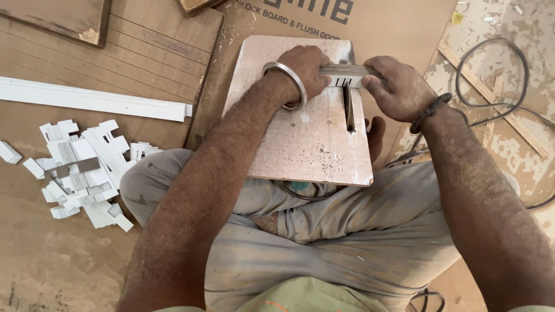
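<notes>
Fingers of your left hand (303,69) and right hand (396,86) clench the ends of a slotted white strip (346,75), held across the small saw table (300,150) over its blade slot (349,110). Thin, light, probably brittle; grip well outside the slot.

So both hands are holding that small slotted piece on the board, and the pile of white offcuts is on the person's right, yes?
Not quite. Both hands, left hand and right hand, do hold the slotted piece on the board, but the pile of white offcuts lies on the person's left, as the head view shows.
</notes>
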